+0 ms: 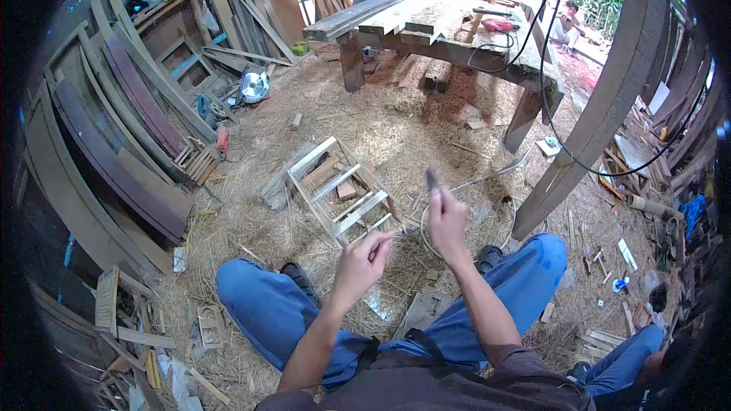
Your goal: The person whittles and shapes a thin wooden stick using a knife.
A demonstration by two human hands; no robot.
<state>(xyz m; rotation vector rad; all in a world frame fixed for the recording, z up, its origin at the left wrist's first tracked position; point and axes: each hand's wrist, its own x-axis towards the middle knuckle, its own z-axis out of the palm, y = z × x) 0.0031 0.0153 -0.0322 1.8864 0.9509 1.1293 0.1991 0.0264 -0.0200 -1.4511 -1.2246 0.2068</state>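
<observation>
While table [449, 51] stands beyond, wooden frame [361, 211] lies on shavings-strewn floor [259, 137], just ahead of hands. Left hand [356, 268] near frame's close end, fingers pinched; whether anything is held, cannot tell. Right hand [448, 222] raised, closed round slim dark tool [432, 180]. Judged good practice: frame steady, grip firm, left fingertips outside tool's path, movements short and controlled.

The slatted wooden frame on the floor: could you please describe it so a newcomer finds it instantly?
From the large wooden workbench, look down the littered floor towards the person's left hand. Just beyond it lies the frame, built like a short ladder with pale rungs, unlike the loose scraps nearby.
</observation>
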